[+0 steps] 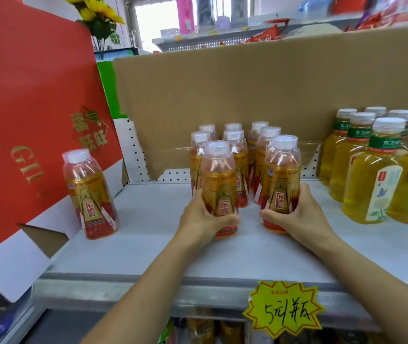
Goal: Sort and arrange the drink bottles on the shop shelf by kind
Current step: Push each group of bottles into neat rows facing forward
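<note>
Several gold-and-red energy drink bottles [232, 155] with clear caps stand in rows at the middle of the white shelf [153, 244]. My left hand [204, 219] grips the front left bottle [219, 180] low on its body. My right hand [297, 214] grips the front right bottle [282, 175] the same way. Both bottles stand upright on the shelf. One more of the same kind [88, 192] stands alone at the left. Yellow tea bottles [371, 170] with green labels and white caps are grouped at the right.
A red gift box [31, 115] leans at the left beside the lone bottle. A brown cardboard sheet [247, 90] backs the shelf. A yellow price tag [283, 310] hangs on the shelf's front edge. More goods sit on a lower shelf and behind.
</note>
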Tool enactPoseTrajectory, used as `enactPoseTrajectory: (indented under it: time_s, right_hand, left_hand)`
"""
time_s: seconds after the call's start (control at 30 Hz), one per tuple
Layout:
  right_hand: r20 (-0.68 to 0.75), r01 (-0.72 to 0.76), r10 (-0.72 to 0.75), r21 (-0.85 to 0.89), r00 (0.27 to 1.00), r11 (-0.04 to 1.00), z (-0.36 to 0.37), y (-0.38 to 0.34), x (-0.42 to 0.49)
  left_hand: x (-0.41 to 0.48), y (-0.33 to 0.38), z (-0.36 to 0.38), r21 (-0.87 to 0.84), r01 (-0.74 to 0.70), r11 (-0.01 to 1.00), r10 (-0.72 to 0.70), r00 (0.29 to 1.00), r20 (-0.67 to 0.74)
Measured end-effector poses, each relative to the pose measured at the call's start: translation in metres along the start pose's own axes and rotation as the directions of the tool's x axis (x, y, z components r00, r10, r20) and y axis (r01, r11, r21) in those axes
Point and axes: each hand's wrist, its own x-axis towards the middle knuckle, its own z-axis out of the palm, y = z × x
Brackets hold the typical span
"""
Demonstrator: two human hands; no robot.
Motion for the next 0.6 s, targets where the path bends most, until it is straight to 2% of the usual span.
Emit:
enactPoseTrajectory:
  time_s: [0.27,0.4,0.5,0.57,0.6]
  right_hand:
    - [0.012,0.025,-0.024,-0.016,1.000,1.000,0.001,0.002,-0.001]
    - [0.016,0.011,-0.011,-0.018,1.000,1.000,0.002,0.003,-0.001]
    - [0.005,0.008,-0.008,-0.009,1.000,1.000,0.002,0.004,0.000]
    - [0.004,0.005,-0.005,-0.012,1.000,1.000,0.002,0.004,0.000]
    - [0.008,0.002,-0.002,-0.016,1.000,1.000,0.002,0.003,0.000]
  left_hand:
    - [0.002,0.001,0.026,-0.022,-0.039,0.999,0.038,0.999,-0.016]
    - [-0.007,-0.004,0.002,0.134,-0.083,0.988,0.112,0.969,-0.222]
    - [-0.014,-0.010,-0.023,0.153,-0.100,0.983,0.141,0.949,-0.283]
    - [-0.019,-0.018,-0.043,0.250,-0.126,0.960,0.223,0.884,-0.410]
    - [-0.022,-0.022,-0.055,0.299,-0.136,0.944,0.279,0.814,-0.510]
